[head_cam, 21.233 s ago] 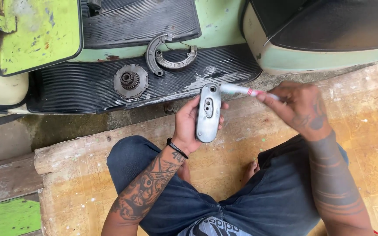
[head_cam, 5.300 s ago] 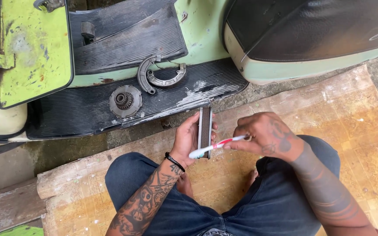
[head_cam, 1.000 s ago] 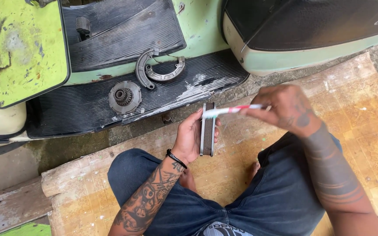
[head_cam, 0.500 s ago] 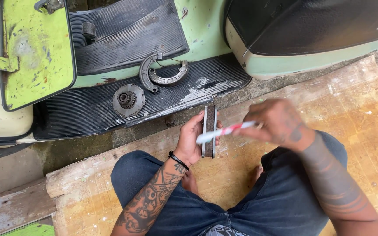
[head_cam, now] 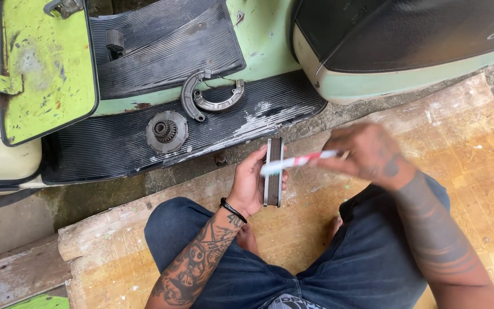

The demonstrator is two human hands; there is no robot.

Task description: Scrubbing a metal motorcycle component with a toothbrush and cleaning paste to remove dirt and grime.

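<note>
Holding a narrow metal part point(head_cam: 273, 171) edge-on and upright, the left hand point(head_cam: 251, 186) is closed about its near side, fingers wrapped behind it and thumb at the front. A white and red toothbrush point(head_cam: 297, 162) is gripped in the right hand point(head_cam: 367, 153), which is closed on the handle end; this hand is blurred, so finger placement cannot be told exactly. The brush is laid across the upper part of the metal part, its white head end just left of it and touching or almost touching. Both grips are held above the lap, over a worn patterned floor mat point(head_cam: 475, 166). Beyond the left grip, on the black ribbed scooter footboard point(head_cam: 115, 149), a round toothed hub point(head_cam: 167, 131) and two curved brake shoes point(head_cam: 210, 97) are lying, well apart from both hands.
</note>
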